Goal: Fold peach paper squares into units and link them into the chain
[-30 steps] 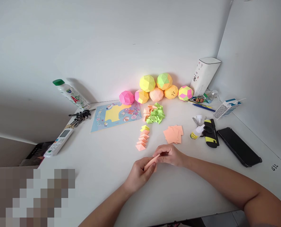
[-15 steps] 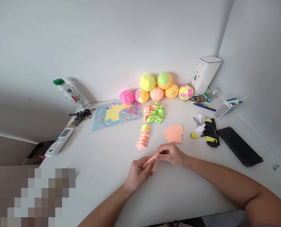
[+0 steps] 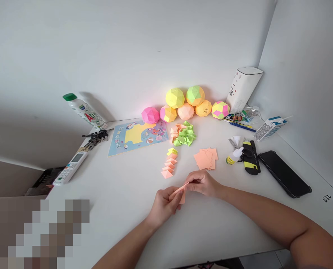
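Observation:
A peach paper sheet (image 3: 182,198), partly folded, is held between my two hands over the near part of the white table. My left hand (image 3: 165,203) grips its lower left side, thumb on top. With thumb and fingers, my right hand (image 3: 201,183) pinches the upper right end of the fold. Just beyond lies a row of folded peach and yellow paper pieces (image 3: 169,163). Past my right hand is a loose stack of flat peach sheets (image 3: 204,159). A heap of green and peach folded pieces (image 3: 185,133) sits farther back.
Several faceted paper balls (image 3: 185,111) are piled against the wall. At right are a glue bottle (image 3: 234,155), a yellow-black cutter (image 3: 250,157), a phone (image 3: 285,173) and a drink carton (image 3: 271,128). Left stand a bottle (image 3: 85,112), keys (image 3: 96,138), a remote (image 3: 71,168) and a picture board (image 3: 118,144).
Almost nothing differs. Both hands keep their hold on the peach sheet, with only a very slight shift of the right fingers along the fold.

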### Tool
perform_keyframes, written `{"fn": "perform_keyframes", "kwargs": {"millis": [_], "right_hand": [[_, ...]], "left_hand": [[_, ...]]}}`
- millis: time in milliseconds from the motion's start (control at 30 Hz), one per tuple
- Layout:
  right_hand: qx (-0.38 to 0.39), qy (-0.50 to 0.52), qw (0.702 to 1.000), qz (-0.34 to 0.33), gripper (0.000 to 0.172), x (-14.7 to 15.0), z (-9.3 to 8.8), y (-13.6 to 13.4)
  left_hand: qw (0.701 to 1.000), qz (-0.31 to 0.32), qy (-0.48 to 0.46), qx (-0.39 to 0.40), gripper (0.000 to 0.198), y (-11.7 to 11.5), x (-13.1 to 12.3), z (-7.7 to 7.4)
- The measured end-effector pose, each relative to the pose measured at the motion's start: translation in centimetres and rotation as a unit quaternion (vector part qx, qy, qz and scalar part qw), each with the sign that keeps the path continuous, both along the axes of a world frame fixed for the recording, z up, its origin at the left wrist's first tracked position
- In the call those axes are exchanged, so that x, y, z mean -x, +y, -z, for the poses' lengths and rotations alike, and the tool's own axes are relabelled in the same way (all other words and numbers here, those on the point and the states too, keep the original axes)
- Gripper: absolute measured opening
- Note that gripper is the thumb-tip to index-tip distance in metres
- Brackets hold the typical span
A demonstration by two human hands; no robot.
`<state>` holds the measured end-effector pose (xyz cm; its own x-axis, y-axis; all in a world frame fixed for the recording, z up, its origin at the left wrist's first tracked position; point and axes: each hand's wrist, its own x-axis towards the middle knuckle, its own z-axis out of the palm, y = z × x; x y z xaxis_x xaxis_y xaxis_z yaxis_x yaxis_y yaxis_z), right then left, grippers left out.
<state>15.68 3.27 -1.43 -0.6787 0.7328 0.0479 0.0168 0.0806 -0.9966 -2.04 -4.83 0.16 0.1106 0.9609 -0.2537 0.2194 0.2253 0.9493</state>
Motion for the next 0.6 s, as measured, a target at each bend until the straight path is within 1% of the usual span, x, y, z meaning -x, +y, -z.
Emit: {"fn": "perform_keyframes", "kwargs": {"millis": [433,600], "right_hand": [[0.031,0.001,1.0,-0.001,0.019,-0.07,-0.03,0.19],[0.051,0.02,0.998,-0.009,0.018,0.0,-0.14,0.29]], "left_hand": [[1.0,0.023,-0.006,0.006,0.036,0.04,0.14,0.43],[1.0,0.01,-0.023,0.017,0.034,0.08,0.16,0.46]]}}
